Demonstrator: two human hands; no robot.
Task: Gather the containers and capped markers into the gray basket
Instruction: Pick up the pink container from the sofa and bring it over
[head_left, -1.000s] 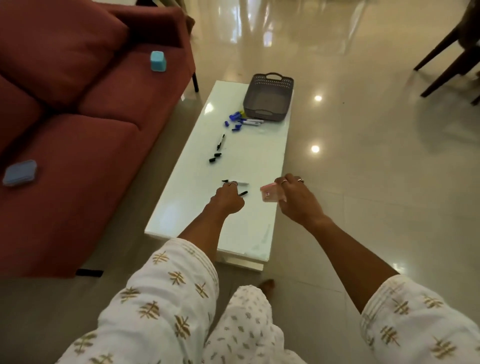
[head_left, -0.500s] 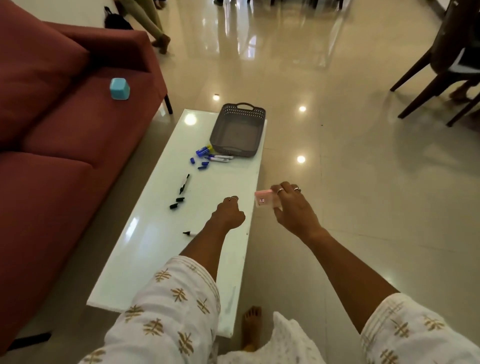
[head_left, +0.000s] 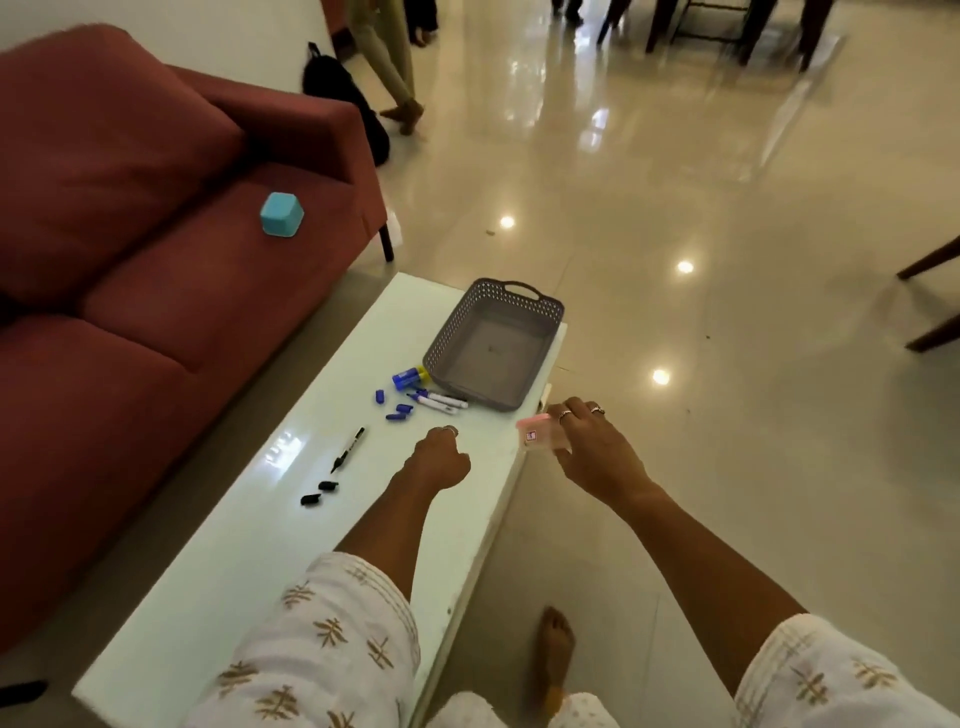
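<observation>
while it sits at the table's far right corner, basket (head_left: 496, 345): gray, perforated walls, handle at the far end, nothing in it
markers (head_left: 439, 401): white, blue-capped, touching the basket's near-left side, loose blue caps just beside
right hand (head_left: 592, 449): holding a small pink box (head_left: 537, 434) near the basket
left hand (head_left: 439, 460): fisted; contents hidden
table (head_left: 249, 551): white, glossy
sofa (head_left: 130, 249): red, blue box (head_left: 281, 214) on it
floor (head_left: 727, 208): shiny tile

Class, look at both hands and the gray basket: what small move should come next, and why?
Probably carry the pink container in the right hand forward and lower it into the gray basket. The basket looks empty and lies just ahead; the left hand is a closed fist, its contents hidden.
</observation>
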